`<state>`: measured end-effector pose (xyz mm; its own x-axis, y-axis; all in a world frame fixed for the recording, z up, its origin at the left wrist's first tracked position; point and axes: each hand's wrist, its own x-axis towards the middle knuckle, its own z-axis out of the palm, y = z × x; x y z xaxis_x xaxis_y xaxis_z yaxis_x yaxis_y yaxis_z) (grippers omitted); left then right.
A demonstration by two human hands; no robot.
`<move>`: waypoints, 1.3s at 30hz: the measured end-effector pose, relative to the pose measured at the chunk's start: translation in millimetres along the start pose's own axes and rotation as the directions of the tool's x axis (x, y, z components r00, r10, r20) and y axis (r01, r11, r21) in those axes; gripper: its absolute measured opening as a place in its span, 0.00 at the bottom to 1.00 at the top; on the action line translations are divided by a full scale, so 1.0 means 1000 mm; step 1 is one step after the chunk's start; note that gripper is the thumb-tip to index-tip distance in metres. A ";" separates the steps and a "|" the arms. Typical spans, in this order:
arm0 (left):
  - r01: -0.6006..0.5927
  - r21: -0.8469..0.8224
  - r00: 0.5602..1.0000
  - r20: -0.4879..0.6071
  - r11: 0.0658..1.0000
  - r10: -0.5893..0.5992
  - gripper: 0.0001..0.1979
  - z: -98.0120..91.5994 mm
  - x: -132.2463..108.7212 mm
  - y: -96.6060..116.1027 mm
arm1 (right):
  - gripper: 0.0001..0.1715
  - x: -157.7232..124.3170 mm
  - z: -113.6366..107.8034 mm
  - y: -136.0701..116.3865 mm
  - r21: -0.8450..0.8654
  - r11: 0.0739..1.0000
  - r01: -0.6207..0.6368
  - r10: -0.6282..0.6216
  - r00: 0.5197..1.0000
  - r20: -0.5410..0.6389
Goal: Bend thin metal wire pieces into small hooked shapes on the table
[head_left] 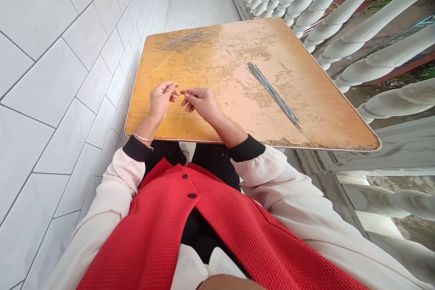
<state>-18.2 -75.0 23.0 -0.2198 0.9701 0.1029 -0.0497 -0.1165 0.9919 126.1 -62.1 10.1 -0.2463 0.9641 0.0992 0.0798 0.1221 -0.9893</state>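
Observation:
My left hand (162, 99) and my right hand (200, 101) hover close together over the near left part of a worn wooden table (319, 113). Both hands pinch a thin metal wire (182, 113), which hangs down between them toward the table edge. Just beyond my fingers lie several bent wire hooks (190, 71) scattered on the wood. A tangled heap of wires (185, 38) rests at the far left corner. A bundle of straight wires (273, 95) lies diagonally to the right of my hands.
A white tiled wall (61, 77) runs along the left of the table. White balusters (340, 9) form a railing on the right and far side. The tabletop surface is peeling along its near right edge (306, 143).

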 end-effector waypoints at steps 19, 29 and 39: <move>-0.079 0.057 0.995 0.060 0.995 0.076 0.10 0.002 -0.006 -0.012 | 0.09 0.007 -0.007 -0.017 0.127 0.992 -0.026 0.030 0.999 -0.025; -0.036 0.061 0.997 0.065 0.997 0.032 0.09 -0.006 -0.010 -0.002 | 0.12 0.009 -0.013 -0.014 0.166 0.985 -0.046 0.053 0.998 -0.041; -0.109 0.259 0.989 0.129 0.960 0.077 0.01 -0.010 -0.001 0.007 | 0.10 0.009 -0.008 -0.007 -0.015 0.998 0.053 -0.054 0.995 -0.085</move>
<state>-28.2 -79.4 29.2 -0.0959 0.9775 0.1880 0.2287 -0.1622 0.9599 130.9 -52.6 18.6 -0.1670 0.9727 0.1612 0.0807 0.1764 -0.9810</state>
